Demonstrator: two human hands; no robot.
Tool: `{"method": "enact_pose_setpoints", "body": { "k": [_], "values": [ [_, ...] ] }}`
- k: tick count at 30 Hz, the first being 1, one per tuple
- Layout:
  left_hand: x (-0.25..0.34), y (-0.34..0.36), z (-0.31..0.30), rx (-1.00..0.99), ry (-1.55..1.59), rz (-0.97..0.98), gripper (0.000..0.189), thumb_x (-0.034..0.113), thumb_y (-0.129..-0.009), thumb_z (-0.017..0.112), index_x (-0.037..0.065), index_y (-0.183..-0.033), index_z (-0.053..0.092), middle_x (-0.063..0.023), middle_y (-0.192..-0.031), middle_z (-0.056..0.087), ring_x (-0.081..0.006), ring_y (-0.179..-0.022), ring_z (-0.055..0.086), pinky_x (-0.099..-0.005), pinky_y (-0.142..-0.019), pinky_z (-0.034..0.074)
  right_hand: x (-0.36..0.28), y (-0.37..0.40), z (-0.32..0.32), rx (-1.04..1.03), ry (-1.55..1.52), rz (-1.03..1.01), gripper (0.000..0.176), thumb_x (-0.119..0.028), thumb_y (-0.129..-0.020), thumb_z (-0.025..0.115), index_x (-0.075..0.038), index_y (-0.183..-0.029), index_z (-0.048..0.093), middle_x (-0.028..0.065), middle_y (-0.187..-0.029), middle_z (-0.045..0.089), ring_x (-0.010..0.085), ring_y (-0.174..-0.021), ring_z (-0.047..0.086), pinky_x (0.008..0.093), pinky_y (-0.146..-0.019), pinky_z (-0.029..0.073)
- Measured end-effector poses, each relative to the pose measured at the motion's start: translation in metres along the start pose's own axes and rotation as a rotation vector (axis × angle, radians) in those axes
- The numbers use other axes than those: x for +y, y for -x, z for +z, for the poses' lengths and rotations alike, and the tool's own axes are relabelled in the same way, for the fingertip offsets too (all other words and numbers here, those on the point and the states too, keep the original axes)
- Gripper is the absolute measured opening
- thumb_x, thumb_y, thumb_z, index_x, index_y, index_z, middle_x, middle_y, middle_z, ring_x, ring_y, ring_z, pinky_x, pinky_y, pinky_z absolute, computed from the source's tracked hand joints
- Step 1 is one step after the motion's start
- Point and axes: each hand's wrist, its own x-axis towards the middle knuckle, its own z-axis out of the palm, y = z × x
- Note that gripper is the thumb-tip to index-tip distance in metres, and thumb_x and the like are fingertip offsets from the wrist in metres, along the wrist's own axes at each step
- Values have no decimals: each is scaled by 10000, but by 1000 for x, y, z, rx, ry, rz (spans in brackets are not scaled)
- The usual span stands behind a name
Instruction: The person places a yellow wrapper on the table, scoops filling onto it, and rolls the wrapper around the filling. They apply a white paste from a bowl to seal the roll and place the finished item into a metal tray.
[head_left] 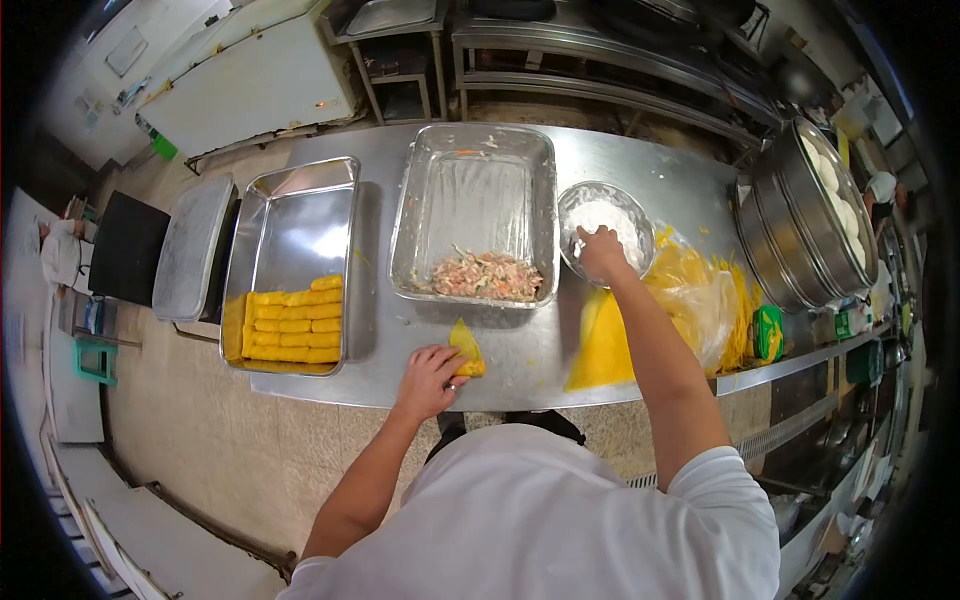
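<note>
My left hand is closed over a partly rolled yellow wrapper at the table's near edge; one pointed flap sticks out beyond the fingers. What lies inside the roll is hidden. My right hand reaches into a round metal bowl, its fingers apart and touching a white paste or powder. Between the hands, farther back, a deep metal pan holds raw minced filling along its near side. Under my right forearm lies a stack of flat yellow wrappers.
To the left, a metal tray holds rows of finished yellow rolls. A plastic bag and yellow shreds lie on the right. Stacked steamers with white buns stand at the right end. Another person is at far left.
</note>
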Motion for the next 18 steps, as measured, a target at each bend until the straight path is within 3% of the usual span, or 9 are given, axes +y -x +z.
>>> {"method": "enact_pose_setpoints", "body": {
  "k": [2,5,8,11,14,17,18],
  "values": [
    [-1,2,2,18,0,-5,398,300,-891,807,149,-1254,744,-59,-1351,682,-333,-1287,594,-516,-1112,434,-9,-3,3,-44,62,5,493,-194,-933,600,-151,-1411,708,298,-1257,684,452,-1220,631,526,-1050,543],
    [-2,2,1,35,4,4,396,308,-894,802,158,-1256,745,-59,-1346,681,-334,-1292,591,-515,-1113,433,4,-5,-1,-72,-109,-93,399,-150,-957,608,-121,-1315,783,236,-1146,768,308,-1076,716,425,-975,588],
    [-2,3,2,39,10,13,396,305,-893,803,161,-1257,746,-61,-1344,679,-335,-1288,591,-517,-1113,432,21,3,15,45,-963,109,357,-62,-979,590,-80,-1254,818,136,-1023,806,187,-881,688,325,-831,576],
    [-2,4,-1,36,5,27,390,302,-909,796,152,-1266,749,-62,-1343,683,-331,-1281,594,-515,-1115,433,15,31,-15,-67,-1080,253,401,22,-986,535,-23,-1298,783,71,-998,762,149,-858,597,290,-774,516],
    [0,5,-2,48,10,39,385,299,-918,790,145,-1268,748,-64,-1340,684,-329,-1280,592,-511,-1114,434,-5,62,-42,-33,-1203,239,443,-11,-974,579,-54,-1380,749,-37,-978,578,142,-856,550,293,-795,484],
    [-1,5,-3,47,16,33,384,296,-919,788,142,-1267,743,-65,-1336,682,-330,-1280,590,-507,-1113,434,1,72,-32,59,-889,120,469,11,-940,578,-96,-1352,775,44,-1020,651,214,-946,625,338,-876,512],
    [-1,5,-2,42,20,30,384,296,-919,787,142,-1268,742,-65,-1334,681,-329,-1280,589,-506,-1113,434,7,72,-22,128,-646,43,470,5,-921,588,-110,-1332,785,89,-1018,679,257,-952,650,368,-878,529]
  ]
}}
